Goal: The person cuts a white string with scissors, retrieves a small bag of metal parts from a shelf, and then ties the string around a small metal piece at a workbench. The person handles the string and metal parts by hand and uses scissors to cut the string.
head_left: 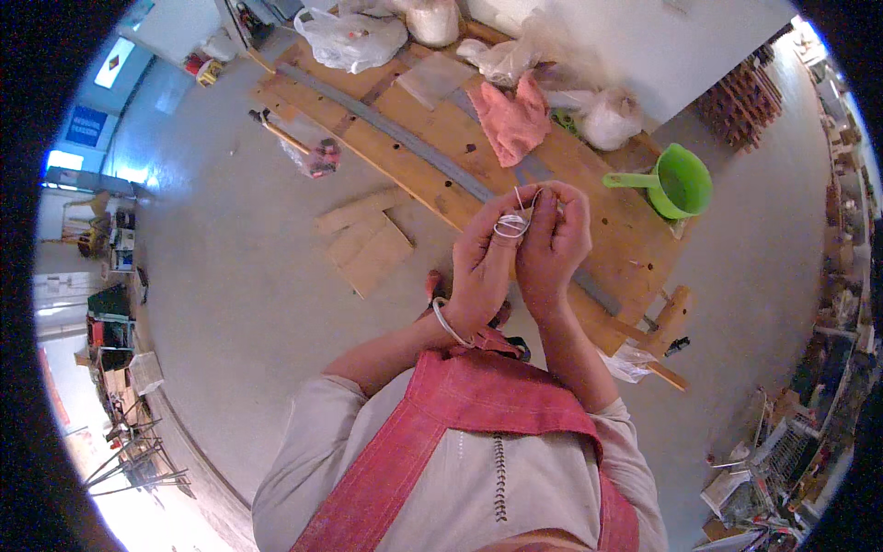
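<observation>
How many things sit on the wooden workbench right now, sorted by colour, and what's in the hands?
On the workbench:
Green scoop: 1
Pink cloth: 1
Grey bar: 1
Clear or white plastic bags: 3 at least; the far ones blur together
In the left hand and right hand:
White cord: 1
Total: 7

Bags along the bench, signs on the far wall

A clear plastic bag (pixel 351 39) lies at the tabletop's far end, with a knotted white bag (pixel 609 118) beside the pink cloth and a small clear bag (pixel 629 362) at the near edge. Two signs hang on the far-left wall: a blue rectangle (pixel 86 125) and a white panel bearing a diamond (pixel 114 63).
</observation>
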Demonstrator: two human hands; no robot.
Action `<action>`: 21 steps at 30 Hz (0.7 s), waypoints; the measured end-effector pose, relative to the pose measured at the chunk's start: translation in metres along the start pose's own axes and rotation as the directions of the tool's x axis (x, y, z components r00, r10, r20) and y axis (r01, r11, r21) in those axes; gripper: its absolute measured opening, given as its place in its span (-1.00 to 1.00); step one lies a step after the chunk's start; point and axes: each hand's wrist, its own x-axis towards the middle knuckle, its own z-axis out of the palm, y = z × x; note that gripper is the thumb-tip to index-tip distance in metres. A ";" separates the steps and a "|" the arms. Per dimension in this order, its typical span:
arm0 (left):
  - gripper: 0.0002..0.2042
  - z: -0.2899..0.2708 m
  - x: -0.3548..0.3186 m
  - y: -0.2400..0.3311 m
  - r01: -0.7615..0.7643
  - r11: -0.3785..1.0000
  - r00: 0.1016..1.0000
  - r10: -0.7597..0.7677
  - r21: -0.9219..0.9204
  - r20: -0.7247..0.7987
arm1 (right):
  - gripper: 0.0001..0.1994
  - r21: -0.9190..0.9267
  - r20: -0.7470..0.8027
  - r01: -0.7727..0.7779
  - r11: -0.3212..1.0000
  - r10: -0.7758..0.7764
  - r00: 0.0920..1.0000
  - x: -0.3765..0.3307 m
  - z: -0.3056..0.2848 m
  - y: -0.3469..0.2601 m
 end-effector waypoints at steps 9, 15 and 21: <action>-0.68 -0.080 0.022 0.021 0.105 0.946 0.994 -0.111 -0.305 -0.002 | -0.88 0.150 0.042 -0.039 0.988 0.033 0.999 -0.020 0.057 0.006; -0.74 -0.160 0.044 0.049 0.091 0.860 0.987 -0.146 -0.502 -0.072 | -0.87 0.302 0.452 -0.496 0.814 0.336 0.826 -0.051 0.109 0.008; -0.76 -0.262 0.039 0.033 0.413 0.732 0.882 -0.471 -0.542 0.037 | -0.79 0.044 0.650 -0.602 0.797 0.435 0.623 -0.101 0.152 0.038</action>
